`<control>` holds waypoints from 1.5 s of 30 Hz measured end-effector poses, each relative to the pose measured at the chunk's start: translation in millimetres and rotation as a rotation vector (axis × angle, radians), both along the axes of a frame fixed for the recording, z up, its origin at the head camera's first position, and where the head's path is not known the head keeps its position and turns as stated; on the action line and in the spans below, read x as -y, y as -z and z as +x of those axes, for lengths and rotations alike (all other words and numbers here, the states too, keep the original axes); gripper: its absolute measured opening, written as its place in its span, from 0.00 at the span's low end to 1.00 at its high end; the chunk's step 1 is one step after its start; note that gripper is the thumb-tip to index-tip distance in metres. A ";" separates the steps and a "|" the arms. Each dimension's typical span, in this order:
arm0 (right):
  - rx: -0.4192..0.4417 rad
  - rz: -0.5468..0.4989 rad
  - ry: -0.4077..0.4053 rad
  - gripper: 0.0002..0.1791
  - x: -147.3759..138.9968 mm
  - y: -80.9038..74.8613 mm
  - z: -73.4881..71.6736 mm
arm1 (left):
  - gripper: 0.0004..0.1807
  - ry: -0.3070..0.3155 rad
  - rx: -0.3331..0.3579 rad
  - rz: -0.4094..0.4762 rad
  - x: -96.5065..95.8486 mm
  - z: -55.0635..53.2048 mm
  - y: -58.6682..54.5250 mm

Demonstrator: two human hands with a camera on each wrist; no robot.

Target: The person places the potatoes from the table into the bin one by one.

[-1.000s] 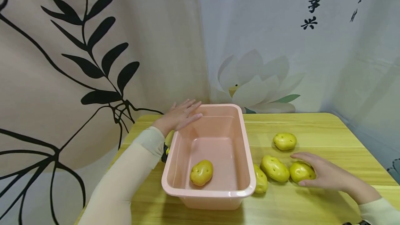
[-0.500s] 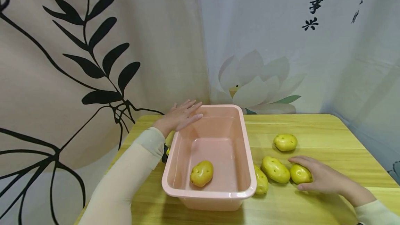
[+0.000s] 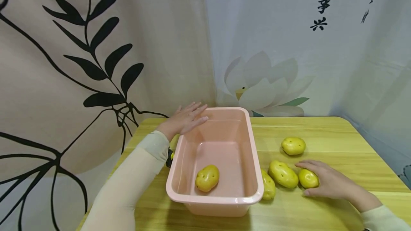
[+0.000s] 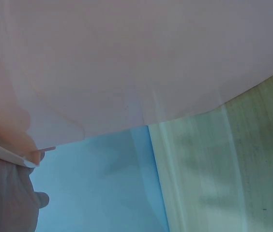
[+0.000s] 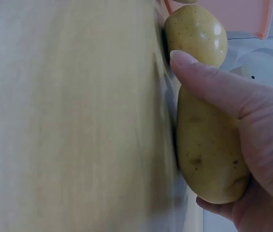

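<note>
A pink plastic basin (image 3: 214, 199) stands on the table with one yellow potato (image 3: 207, 178) inside. My left hand (image 3: 187, 118) rests across the basin's far left rim, fingers spread and fairly straight. In the left wrist view the basin's outer wall (image 4: 127, 58) fills the upper part, and part of the left hand (image 4: 8, 198) shows at the lower left. My right hand (image 3: 327, 181) grips a potato (image 3: 309, 179) on the table right of the basin. The right wrist view shows the thumb over this potato (image 5: 206, 150), with fingers curling round its other side.
Another potato (image 3: 283, 174) lies just left of the held one. A further potato (image 3: 268, 185) sits against the basin's right side, partly hidden by its rim. One potato (image 3: 293, 146) lies apart, farther back. Behind the wooden table (image 3: 321, 131) hangs a printed curtain (image 3: 173, 45).
My right hand has moved slightly left and closed round the potato, covering more of it. The left hand and the basin stay where they were.
</note>
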State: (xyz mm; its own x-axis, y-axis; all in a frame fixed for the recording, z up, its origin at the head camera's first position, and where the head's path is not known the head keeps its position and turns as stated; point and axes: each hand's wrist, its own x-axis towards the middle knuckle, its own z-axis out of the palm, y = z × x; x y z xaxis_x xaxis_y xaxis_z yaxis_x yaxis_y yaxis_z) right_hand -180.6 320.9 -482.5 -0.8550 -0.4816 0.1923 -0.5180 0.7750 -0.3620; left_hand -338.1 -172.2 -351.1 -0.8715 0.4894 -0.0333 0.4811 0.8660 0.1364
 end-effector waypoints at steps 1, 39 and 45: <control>-0.006 0.002 0.003 0.46 0.0 0.7 -0.5 | 0.40 0.000 -0.002 0.001 0.1 -0.1 0.2; -0.124 0.074 0.022 0.42 2.4 7.7 -10.3 | 0.40 0.005 0.002 -0.014 0.5 -1.1 -1.9; -0.124 0.077 0.026 0.40 2.3 8.4 -10.9 | 0.40 0.006 0.007 -0.012 1.0 -1.5 -0.9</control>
